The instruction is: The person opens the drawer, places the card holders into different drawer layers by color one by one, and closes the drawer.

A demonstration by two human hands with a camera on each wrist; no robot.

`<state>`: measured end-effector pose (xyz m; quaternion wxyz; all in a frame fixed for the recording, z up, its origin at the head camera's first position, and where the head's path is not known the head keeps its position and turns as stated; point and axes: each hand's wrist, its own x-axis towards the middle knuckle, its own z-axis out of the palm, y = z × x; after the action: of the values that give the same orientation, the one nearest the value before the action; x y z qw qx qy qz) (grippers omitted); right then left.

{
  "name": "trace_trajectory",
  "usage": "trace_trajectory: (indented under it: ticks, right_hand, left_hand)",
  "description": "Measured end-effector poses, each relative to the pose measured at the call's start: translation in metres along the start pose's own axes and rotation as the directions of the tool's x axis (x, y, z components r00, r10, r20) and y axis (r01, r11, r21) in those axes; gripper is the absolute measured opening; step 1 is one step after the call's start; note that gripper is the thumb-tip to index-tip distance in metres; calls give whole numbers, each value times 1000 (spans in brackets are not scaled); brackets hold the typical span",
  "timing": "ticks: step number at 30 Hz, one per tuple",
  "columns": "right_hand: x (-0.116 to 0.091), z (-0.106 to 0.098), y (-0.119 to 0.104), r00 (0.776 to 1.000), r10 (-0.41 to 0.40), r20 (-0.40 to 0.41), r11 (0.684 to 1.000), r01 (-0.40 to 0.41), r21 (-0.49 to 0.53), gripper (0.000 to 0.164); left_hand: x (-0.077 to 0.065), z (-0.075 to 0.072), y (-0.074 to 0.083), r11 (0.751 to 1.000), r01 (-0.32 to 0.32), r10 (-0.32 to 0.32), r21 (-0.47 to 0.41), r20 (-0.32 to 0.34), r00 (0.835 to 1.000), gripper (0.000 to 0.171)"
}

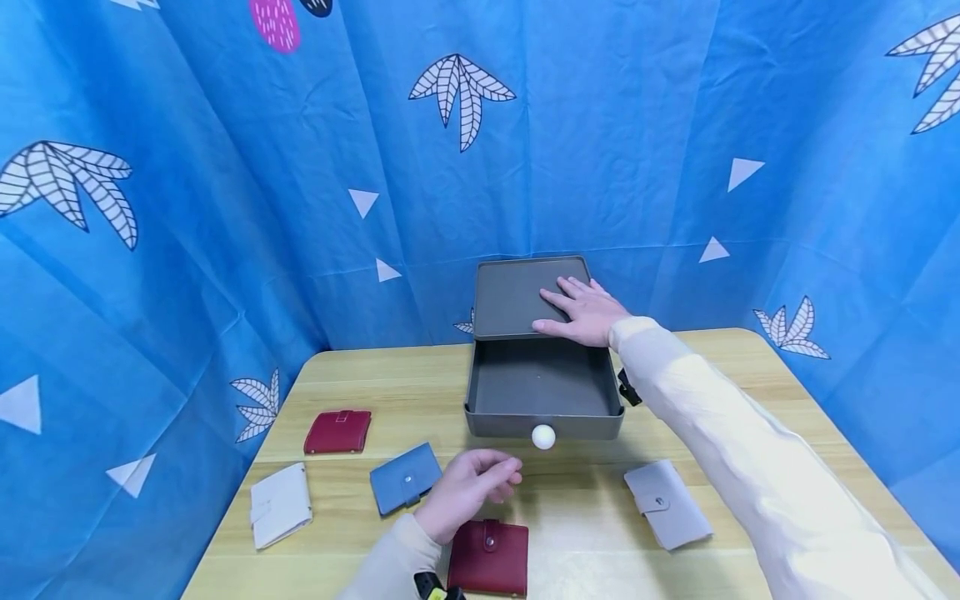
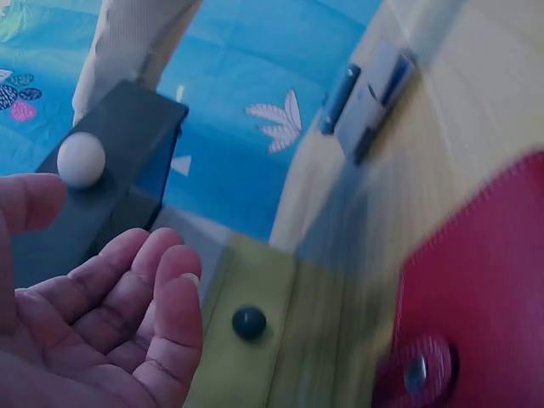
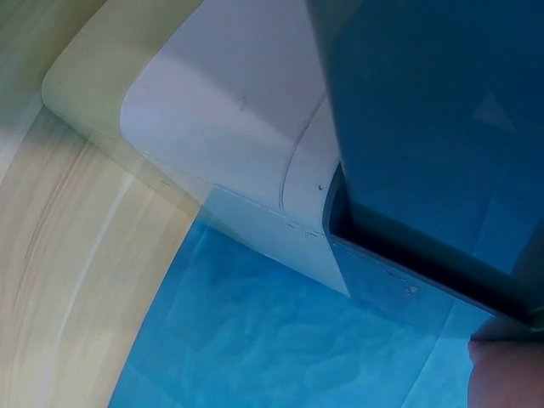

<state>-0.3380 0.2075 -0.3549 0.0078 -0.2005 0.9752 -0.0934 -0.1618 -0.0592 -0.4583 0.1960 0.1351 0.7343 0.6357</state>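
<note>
My right hand [image 1: 583,312] rests with spread fingers on the dark grey top [image 1: 513,292] of a small drawer cabinet. Its dark grey drawer [image 1: 543,383] is pulled out, bare inside, with a white round knob [image 1: 543,437] on the front. My left hand [image 1: 472,487] hovers in front of the drawer, below the knob, fingers loosely curled around nothing. Close beneath that hand lies a dark red wallet [image 1: 489,560] with a snap strap. Just left of the hand is a blue wallet [image 1: 406,478]. Only a fingertip [image 3: 510,374] of the right hand shows in the right wrist view.
A second red wallet [image 1: 337,432] and a white wallet [image 1: 281,505] lie on the left of the wooden table [image 1: 397,375]; a light grey wallet [image 1: 667,504] lies on the right. Lower in the cabinet is a yellow-green drawer [image 2: 234,365] with a dark knob. Blue curtains [image 1: 600,167] surround the table.
</note>
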Motion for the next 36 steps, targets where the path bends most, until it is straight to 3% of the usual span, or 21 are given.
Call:
trace_trajectory:
  ticks: [5, 8, 10, 13, 17, 20, 23, 26, 36]
  right_hand:
    - [1, 0, 0, 1000, 0, 4, 1000, 0, -9, 91]
    - [1, 0, 1, 1000, 2, 11, 1000, -2, -8, 92]
    - [1, 1, 1, 1000, 6, 15, 1000, -6, -7, 92]
    - [1, 1, 1, 1000, 7, 17, 1000, -7, -4, 92]
    - [2, 2, 2, 1000, 2, 11, 1000, -2, -1, 91]
    - [3, 2, 3, 1000, -3, 7, 1000, 3, -4, 92]
    - [3, 1, 3, 1000, -3, 7, 1000, 3, -4, 92]
    - [3, 1, 3, 1000, -1, 10, 1000, 1, 1, 92]
    - [2, 1, 2, 1000, -4, 8, 1000, 4, -5, 93]
  left_hand:
    - [-6, -16, -8, 992, 7, -7, 126, -6, 1000, 37]
    - [-9, -27, -14, 955, -28, 25, 295, 11, 1000, 38]
    - [-11, -33, -19, 913, -61, 53, 404, 30, 998, 42]
    - [-15, -41, -24, 828, -113, 95, 549, 61, 994, 51]
    - [-19, -47, -29, 679, -168, 130, 715, 107, 986, 61]
    - [-23, -48, -32, 583, -170, 106, 794, 133, 985, 71]
    - [-27, -48, -35, 526, -162, 63, 835, 152, 986, 82]
    - [-32, -46, -37, 488, -177, 44, 855, 179, 983, 93]
    - [-37, -44, -44, 356, -287, 75, 889, 279, 957, 114]
